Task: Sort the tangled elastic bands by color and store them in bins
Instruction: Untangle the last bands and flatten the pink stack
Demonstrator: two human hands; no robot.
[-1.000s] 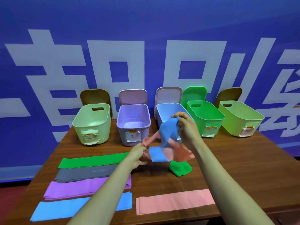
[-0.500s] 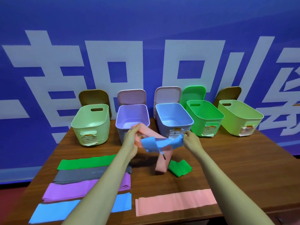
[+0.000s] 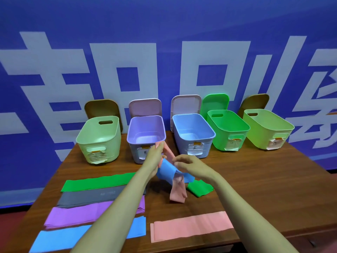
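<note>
Five bins [image 3: 145, 125] along the counter's [image 3: 255, 179] far edge; five flat bands [image 3: 91, 183] by its near edge, one folded green band [image 3: 199, 187]. Mid-counter, raised left grip [image 3: 155, 157] pinches pink band [image 3: 177, 190], right grip [image 3: 189, 165] blue band [image 3: 166, 170].

My left hand [image 3: 154, 158]: bare from fingertips to wrist; the nails are too blurred for me to make out.
My right hand [image 3: 190, 166]: bare as well; I see the back of it and the knuckles, with the fingers a little smeared.
My left forearm [image 3: 116, 207]: bare skin right down to the bottom edge of the view, slim at the wrist, broader nearer me.
My right forearm [image 3: 246, 214]: bare likewise to the lower edge, smooth, with the same taper toward the wrist.
</note>
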